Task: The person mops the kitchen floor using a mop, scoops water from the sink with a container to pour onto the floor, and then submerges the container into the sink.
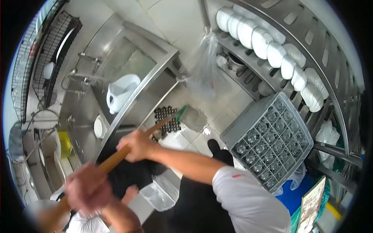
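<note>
Fingers (126, 141) of right hand (136, 146) and left hand (88, 188) wrapped round wooden handle (113, 159), mop head (194, 119) well beyond.

No text is coming through legibly: a small red mark (237, 176), perhaps lettering, is running across the person's white right sleeve (250, 200), but its characters are blurring beyond reading, and a faint reddish mark (212, 84) is showing on the hanging clear plastic bag (204, 64), likewise appearing too indistinct

Bright light, glare on floor tiles (199, 142), blur over the left grip (88, 187), fisheye curvature, black corners
</note>
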Demonstrator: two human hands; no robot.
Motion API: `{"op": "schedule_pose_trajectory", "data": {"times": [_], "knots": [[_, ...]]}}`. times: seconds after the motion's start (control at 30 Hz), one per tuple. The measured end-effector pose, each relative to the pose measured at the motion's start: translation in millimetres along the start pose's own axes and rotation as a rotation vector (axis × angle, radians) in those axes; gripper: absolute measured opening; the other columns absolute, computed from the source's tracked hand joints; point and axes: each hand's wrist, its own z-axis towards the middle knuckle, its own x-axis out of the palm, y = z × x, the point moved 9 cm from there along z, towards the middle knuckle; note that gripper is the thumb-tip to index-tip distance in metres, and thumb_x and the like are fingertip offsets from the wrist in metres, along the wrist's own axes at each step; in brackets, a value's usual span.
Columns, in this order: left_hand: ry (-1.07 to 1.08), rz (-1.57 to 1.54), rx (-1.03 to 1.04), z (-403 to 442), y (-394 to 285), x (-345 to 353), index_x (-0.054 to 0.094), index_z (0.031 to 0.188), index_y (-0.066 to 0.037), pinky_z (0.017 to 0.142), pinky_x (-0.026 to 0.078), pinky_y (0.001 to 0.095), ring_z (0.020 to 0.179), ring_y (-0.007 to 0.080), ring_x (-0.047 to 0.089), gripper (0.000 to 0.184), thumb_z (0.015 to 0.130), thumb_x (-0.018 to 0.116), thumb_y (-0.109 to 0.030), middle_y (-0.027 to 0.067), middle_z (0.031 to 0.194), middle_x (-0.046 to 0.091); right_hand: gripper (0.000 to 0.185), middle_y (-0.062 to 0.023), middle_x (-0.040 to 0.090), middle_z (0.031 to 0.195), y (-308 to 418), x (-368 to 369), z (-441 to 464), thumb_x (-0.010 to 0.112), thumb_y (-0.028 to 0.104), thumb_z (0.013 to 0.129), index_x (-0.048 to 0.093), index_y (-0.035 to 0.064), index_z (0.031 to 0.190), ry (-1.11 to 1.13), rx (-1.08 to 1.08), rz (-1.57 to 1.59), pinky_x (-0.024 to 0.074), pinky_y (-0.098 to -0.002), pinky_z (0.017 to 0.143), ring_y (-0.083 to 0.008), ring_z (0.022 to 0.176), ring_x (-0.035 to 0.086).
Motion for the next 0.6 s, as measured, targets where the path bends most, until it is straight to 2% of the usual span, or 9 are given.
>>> {"op": "schedule_pose_trajectory", "data": {"times": [0.07, 0.13, 0.2, 0.23, 0.27, 0.37, 0.43, 0.5, 0.6], "knots": [[-0.072, -0.176, -0.010, 15, -46, -9, 0.044, 0.064, -0.008, 0.045, 0.036, 0.0312, 0.043, 0.0161, 0.038, 0.029, 0.092, 0.048, -0.013, 0.0044, 0.051, 0.045, 0.016, -0.0059, 0.059, 0.059, 35, 3, 9, 0.074, 0.019, 0.072, 0.061, 0.0138, 0.064, -0.036, 0.029, -0.023, 0.0503, -0.0393, 0.053, -0.0281, 0.055, 0.064], [-0.158, 0.044, 0.293, -14, -18, -27, 0.044, 0.065, -0.009, 0.045, 0.037, 0.0308, 0.043, 0.0162, 0.041, 0.031, 0.094, 0.050, -0.016, 0.0034, 0.051, 0.044, 0.021, -0.0061, 0.058, 0.059, 16, -5, 1, 0.074, 0.019, 0.075, 0.059, 0.0130, 0.062, -0.067, 0.024, -0.068, 0.0490, -0.0394, 0.053, -0.0275, 0.055, 0.062], [-0.118, 0.123, 0.188, -48, 52, -10, 0.042, 0.064, -0.009, 0.047, 0.041, 0.0326, 0.042, 0.0178, 0.042, 0.036, 0.094, 0.055, -0.021, 0.0024, 0.051, 0.043, 0.024, -0.0084, 0.060, 0.063, -77, -23, -65, 0.075, 0.021, 0.078, 0.059, 0.0113, 0.065, -0.006, 0.178, -0.133, 0.0488, -0.0415, 0.056, -0.0298, 0.059, 0.063], [0.057, -0.038, -0.127, -55, 82, 35, 0.041, 0.063, -0.009, 0.049, 0.044, 0.0348, 0.042, 0.0190, 0.042, 0.039, 0.094, 0.059, -0.025, 0.0023, 0.050, 0.043, 0.023, -0.0101, 0.063, 0.067, -121, -32, -98, 0.076, 0.023, 0.079, 0.060, 0.0103, 0.068, 0.080, 0.315, -0.193, 0.0494, -0.0434, 0.059, -0.0317, 0.065, 0.065], [0.173, -0.048, -0.110, -55, 79, 52, 0.041, 0.062, -0.008, 0.045, 0.041, 0.0342, 0.042, 0.0196, 0.045, 0.040, 0.092, 0.062, -0.024, 0.0033, 0.051, 0.046, 0.027, -0.0107, 0.062, 0.068, -125, -45, -107, 0.075, 0.024, 0.082, 0.057, 0.0091, 0.068, 0.092, 0.324, -0.211, 0.0483, -0.0425, 0.058, -0.0316, 0.065, 0.065], [0.238, 0.131, -0.033, -53, 24, 71, 0.043, 0.064, -0.007, 0.046, 0.040, 0.0327, 0.047, 0.0202, 0.049, 0.040, 0.093, 0.061, -0.028, 0.0023, 0.057, 0.048, 0.035, -0.0096, 0.055, 0.059, -70, -56, -100, 0.076, 0.021, 0.084, 0.051, 0.0071, 0.063, 0.048, 0.253, -0.187, 0.0444, -0.0406, 0.053, -0.0297, 0.057, 0.059], [-0.095, 0.135, 0.196, -41, -32, 38, 0.047, 0.071, -0.008, 0.051, 0.044, 0.0330, 0.045, 0.0191, 0.044, 0.027, 0.096, 0.049, -0.018, 0.0028, 0.053, 0.040, 0.039, -0.0087, 0.046, 0.053, -28, -69, -75, 0.075, 0.017, 0.083, 0.047, 0.0069, 0.058, -0.138, 0.174, -0.208, 0.0424, -0.0389, 0.050, -0.0288, 0.050, 0.052], [0.127, -0.010, 0.036, -14, -72, 40, 0.040, 0.067, -0.013, 0.048, 0.037, 0.0251, 0.042, 0.0102, 0.033, 0.037, 0.103, 0.039, -0.022, -0.0032, 0.052, 0.035, 0.041, -0.0092, 0.047, 0.051, -10, -52, -61, 0.074, 0.017, 0.083, 0.046, 0.0076, 0.055, -0.227, 0.092, -0.247, 0.0421, -0.0387, 0.048, -0.0292, 0.047, 0.052], [0.042, -0.120, 0.188, 4, -140, 21, 0.041, 0.074, -0.013, 0.049, 0.033, 0.0244, 0.049, 0.0078, 0.034, 0.028, 0.099, 0.052, -0.017, -0.0027, 0.061, 0.037, 0.041, -0.0090, 0.052, 0.049, 42, -33, -23, 0.073, 0.022, 0.082, 0.048, 0.0096, 0.052, -0.104, 0.027, -0.101, 0.0427, -0.0402, 0.047, -0.0307, 0.046, 0.056]]}}
